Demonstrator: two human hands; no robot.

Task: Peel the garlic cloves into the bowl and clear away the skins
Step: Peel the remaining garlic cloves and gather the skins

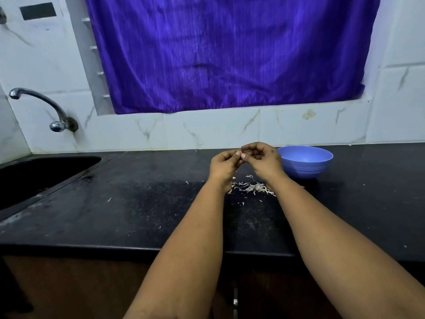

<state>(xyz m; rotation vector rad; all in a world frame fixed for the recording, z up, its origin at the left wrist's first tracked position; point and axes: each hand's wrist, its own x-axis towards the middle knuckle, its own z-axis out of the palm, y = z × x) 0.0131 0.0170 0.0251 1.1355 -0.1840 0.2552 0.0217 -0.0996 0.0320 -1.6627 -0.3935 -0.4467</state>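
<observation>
Two bare forearms reach from the near edge out over the black speckled stone surface (142, 217), meeting above its middle. Left hand (224, 163) and right hand (262, 161) are raised together, fingers curled inward and fingertips touching; between them a small pale garlic clove (240, 155) is pinched, mostly hidden by the fingers, so how much skin remains on it cannot be told. Directly below the wrists lies a loose heap of thin whitish garlic skins (251, 188) on the surface, with stray flakes scattered to the left and nearer. Just right of the right hand, slightly farther back, stands a round light-blue plastic bowl (305, 163), upright; its inside shows only blue from this angle, and whether cloves lie in it cannot be seen. At far left a dark sink basin (34, 173) is sunk into the surface, and above it a curved chrome tap (43, 107) juts from the white marbled tile wall (207, 130). A glossy purple curtain (230, 54) hangs across the window opening beyond.
</observation>
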